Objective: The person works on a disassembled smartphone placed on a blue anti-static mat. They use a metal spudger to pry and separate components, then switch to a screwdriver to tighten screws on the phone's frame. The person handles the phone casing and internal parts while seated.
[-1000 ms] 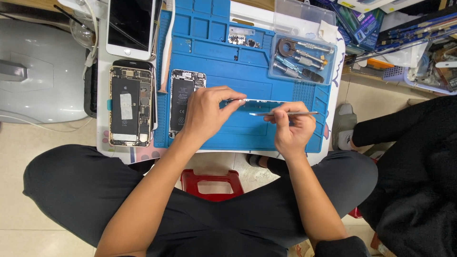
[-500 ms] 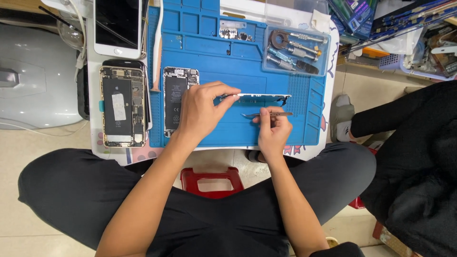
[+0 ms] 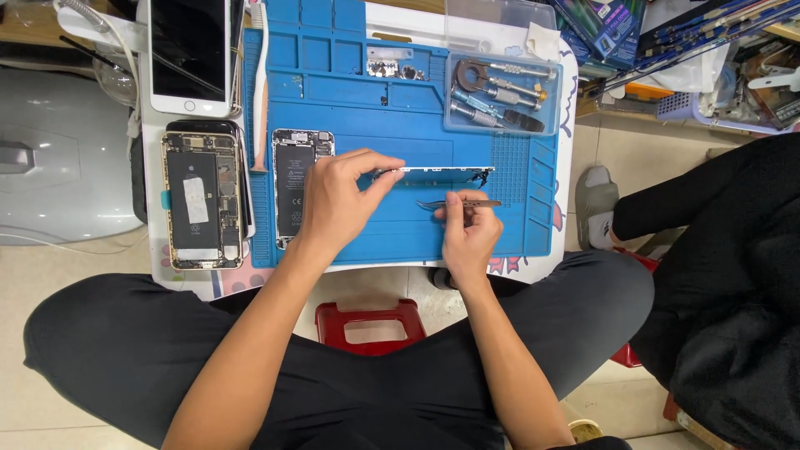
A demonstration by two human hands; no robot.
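My left hand (image 3: 337, 200) pinches one end of a phone screen panel (image 3: 442, 175) and holds it on edge above the blue work mat (image 3: 517, 225). My right hand (image 3: 468, 233) grips thin metal tweezers (image 3: 458, 203), which lie level just under the panel with their tips pointing left. An opened phone body (image 3: 293, 185) with its battery showing lies on the mat just left of my left hand.
A second opened phone (image 3: 202, 200) and a white phone (image 3: 189, 54) lie to the left. A clear tray of screwdrivers (image 3: 500, 93) sits at the mat's far right. A red stool (image 3: 371, 325) stands between my legs. Another person in black (image 3: 717, 275) sits at the right.
The view has shifted a little. My hands keep the same grips, and the tweezers have moved slightly left under the panel.
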